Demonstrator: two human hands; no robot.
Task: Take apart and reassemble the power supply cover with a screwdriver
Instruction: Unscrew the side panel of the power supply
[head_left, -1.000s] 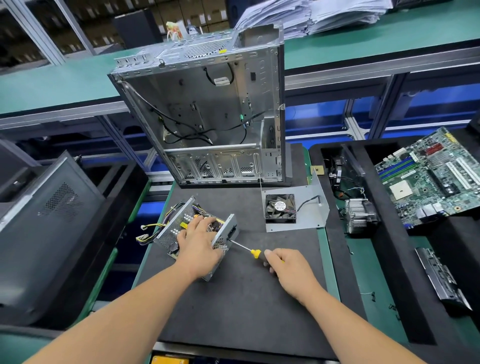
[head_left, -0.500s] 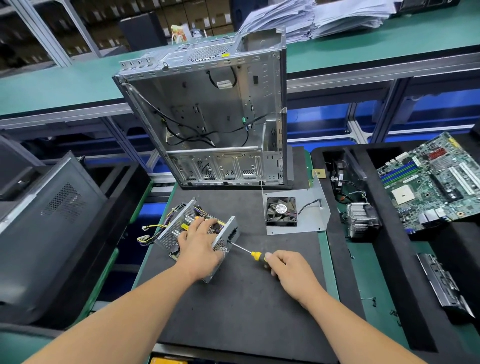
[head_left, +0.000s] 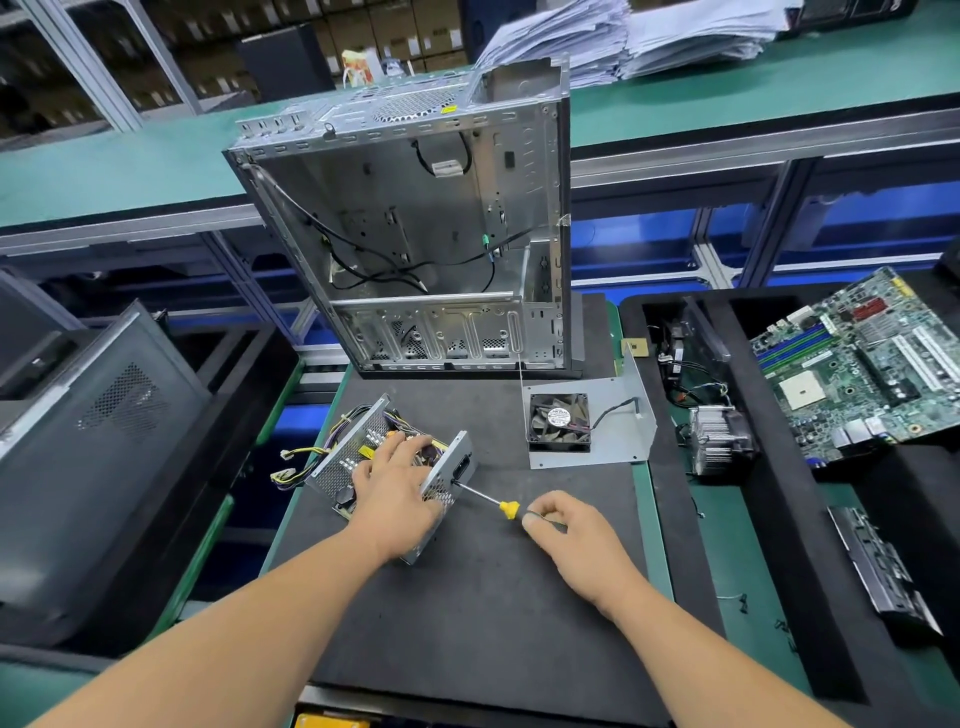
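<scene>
The open power supply (head_left: 353, 457), a perforated metal box with yellow and black wires, lies on the black mat (head_left: 467, 597). My left hand (head_left: 400, 488) rests on top of it, fingers spread over its inside and its near end wall. My right hand (head_left: 566, 530) pinches the handle of a yellow and black screwdriver (head_left: 506, 508). The screwdriver's shaft points left, and its tip touches the power supply's end plate near the socket. My left hand hides the middle of the box.
An empty computer case (head_left: 415, 234) stands upright behind the mat. A fan on a metal bracket (head_left: 561, 423) lies to the right. Further right, foam trays hold a heatsink (head_left: 719, 436), a motherboard (head_left: 862, 364) and a black bracket (head_left: 883, 566). Another case (head_left: 78, 441) sits left.
Both hands keep their places on the power supply and the screwdriver. My right fingers have shifted slightly on the handle.
</scene>
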